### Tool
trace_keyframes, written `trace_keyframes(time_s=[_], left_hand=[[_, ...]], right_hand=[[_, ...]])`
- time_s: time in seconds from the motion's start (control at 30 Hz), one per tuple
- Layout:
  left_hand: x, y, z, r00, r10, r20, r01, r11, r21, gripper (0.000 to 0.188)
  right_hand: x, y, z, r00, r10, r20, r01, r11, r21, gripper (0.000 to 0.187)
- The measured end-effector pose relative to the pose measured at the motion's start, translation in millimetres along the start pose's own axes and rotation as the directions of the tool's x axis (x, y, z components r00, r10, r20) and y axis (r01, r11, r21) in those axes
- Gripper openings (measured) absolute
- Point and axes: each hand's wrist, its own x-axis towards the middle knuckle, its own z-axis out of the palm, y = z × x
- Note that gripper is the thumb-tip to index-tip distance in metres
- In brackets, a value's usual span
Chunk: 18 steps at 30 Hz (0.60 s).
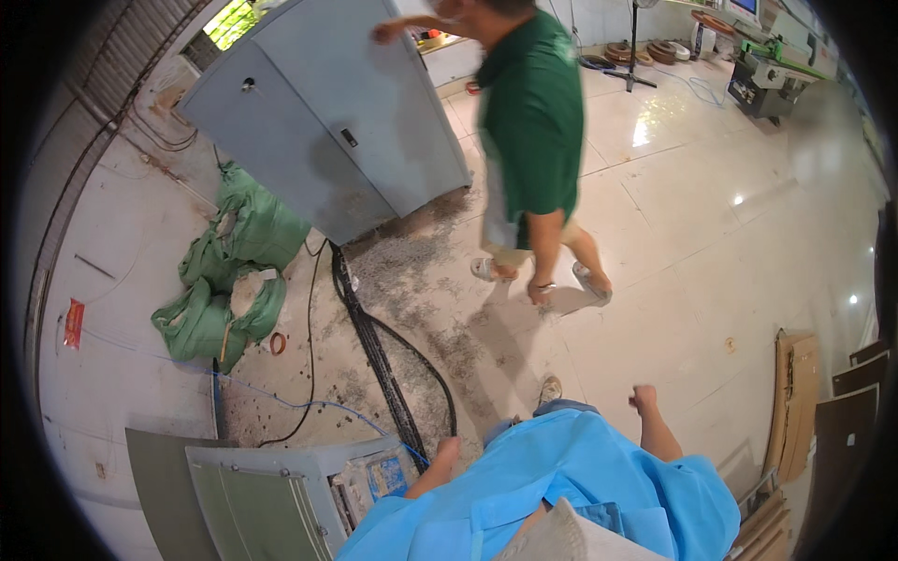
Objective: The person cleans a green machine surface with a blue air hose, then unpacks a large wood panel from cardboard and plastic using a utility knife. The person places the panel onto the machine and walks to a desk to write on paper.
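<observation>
My right hand point(644, 399) hangs out to the right of my blue shirt point(580, 467), above the tiled floor. Its fingers are curled in, and nothing shows in them. Low on the left, my left hand point(448, 453) is beside the black cables point(374, 351) and nearest to a grey metal machine housing point(309, 458); its fingers are too small and hidden to make out. Ahead of me a person in a dark green shirt point(533, 112) stands by a tall grey metal cabinet point(318, 112), one hand raised in front of it.
Green sacks point(267, 224) slump against the left wall. Dark grit and cables, including a thin blue line point(281, 400), lie across the floor. Cardboard sheets point(790, 402) and dark panels point(847, 439) lean at right. A green machine point(781, 61) and a stand point(631, 65) are far back.
</observation>
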Motion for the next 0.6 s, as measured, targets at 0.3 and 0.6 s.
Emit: trace_keyframes(time_s=[0.3,0.6], left_hand=[[32.1,258.7,118.0,0.924,0.094,0.371,-0.079,0.995,-0.055,0.021],[82.4,490.3,278.4,0.668,0.141,0.731,-0.602,0.679,0.420,0.035]], right_hand=[[81.2,-296.7,-11.8,0.985,-0.163,-0.056,0.166,0.818,0.551,0.021],[74.0,-234.2,-24.8,0.968,0.010,0.250,0.044,0.977,-0.207,0.054]])
